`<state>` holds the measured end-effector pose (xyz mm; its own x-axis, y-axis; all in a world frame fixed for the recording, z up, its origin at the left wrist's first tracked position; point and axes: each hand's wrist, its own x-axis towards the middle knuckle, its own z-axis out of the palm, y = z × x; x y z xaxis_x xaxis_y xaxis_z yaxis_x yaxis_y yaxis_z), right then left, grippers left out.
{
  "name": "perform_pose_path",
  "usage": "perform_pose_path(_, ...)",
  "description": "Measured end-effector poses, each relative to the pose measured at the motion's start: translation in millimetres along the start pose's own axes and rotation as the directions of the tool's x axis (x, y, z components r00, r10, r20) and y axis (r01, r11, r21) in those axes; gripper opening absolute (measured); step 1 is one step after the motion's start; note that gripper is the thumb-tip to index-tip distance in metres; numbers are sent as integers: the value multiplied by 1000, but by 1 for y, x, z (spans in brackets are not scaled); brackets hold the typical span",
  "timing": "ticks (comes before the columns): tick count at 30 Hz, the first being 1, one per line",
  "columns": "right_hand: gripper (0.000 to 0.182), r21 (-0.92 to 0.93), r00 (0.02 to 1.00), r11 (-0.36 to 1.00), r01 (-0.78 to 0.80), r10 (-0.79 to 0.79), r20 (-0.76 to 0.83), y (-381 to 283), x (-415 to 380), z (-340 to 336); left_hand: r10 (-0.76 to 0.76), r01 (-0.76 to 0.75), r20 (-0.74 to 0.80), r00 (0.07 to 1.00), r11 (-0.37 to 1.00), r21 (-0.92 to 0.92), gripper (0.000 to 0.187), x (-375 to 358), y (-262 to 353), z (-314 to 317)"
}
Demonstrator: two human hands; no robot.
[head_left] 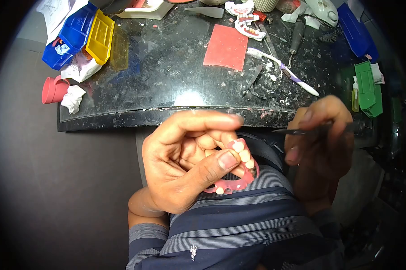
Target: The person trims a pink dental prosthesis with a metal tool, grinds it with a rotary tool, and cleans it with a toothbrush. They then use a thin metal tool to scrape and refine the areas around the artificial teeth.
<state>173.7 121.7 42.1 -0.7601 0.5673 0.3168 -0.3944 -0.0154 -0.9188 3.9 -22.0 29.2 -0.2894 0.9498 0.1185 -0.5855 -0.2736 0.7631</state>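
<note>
In front of the striped shirt, my left hand [178, 164] is closed on a pink partial denture [242, 183] with several whitish teeth. The thumb presses on it near the upper row of teeth, and the fingers behind hide part of the plate. To the right, my right hand [324, 132], smeared by motion, grips a thin dark pointed tool [293, 132]. Its tip points left toward the denture, apart from it. What kind of tool it is cannot be made out.
On the black bench [158, 81] lie a pink sheet [225, 47], a toothbrush [297, 81], a corded handpiece [297, 36] and dental casts [248, 27]. Yellow [99, 38] and blue bins and a red mug [54, 91] stand left; a green bin [367, 87] stands right.
</note>
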Motion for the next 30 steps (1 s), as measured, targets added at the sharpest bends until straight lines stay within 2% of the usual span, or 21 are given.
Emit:
perform_pose_path(1,42,-69,999,998,-3,5,36,0,-2,4,-1,1,-1,1000,1000,-1,24,0,-1,0)
perform_pose_path(2,39,-49,993,998,32,-38,-109,4,-5,17,17,-17,15,1000,1000,-20,24,1,-2,-1)
perform_pose_path(6,35,-71,983,987,144,-151,-108,13,-3,18,34,-33,19,999,997,-74,18,2,-4,0)
perform_pose_path(9,34,-83,992,991,109,-113,-54,11,0,17,40,-39,8,999,997,-62,14,2,-3,1)
perform_pose_path(11,37,-68,985,995,69,-78,-156,13,0,24,46,-46,1,999,998,-48,12,2,-2,1)
perform_pose_path(12,37,-68,985,995,68,-77,-155,12,0,24,34,-34,4,999,999,-29,11,2,-1,0)
perform_pose_path(14,39,-18,991,999,-42,39,-130,11,-1,23,20,-20,6,1000,1000,-12,11,2,-1,-1)
perform_pose_path(15,39,-18,991,999,-42,40,-131,10,-2,25,10,-10,1,1000,999,-43,10,2,-1,0)
perform_pose_path(17,40,93,977,990,-107,122,-175,7,-3,31,-2,1,-4,1000,997,-75,10,2,0,4)
perform_pose_path(19,40,117,974,983,-138,157,-165,5,-2,31,-53,53,-222,974,999,-6,21,3,2,16)
perform_pose_path(23,40,164,951,962,-220,248,-184,1,-2,35,-28,37,-221,975,999,33,20,4,1,15)
perform_pose_path(30,40,153,958,968,-198,224,-177,5,-1,33,-20,37,-231,973,997,67,23,3,2,17)
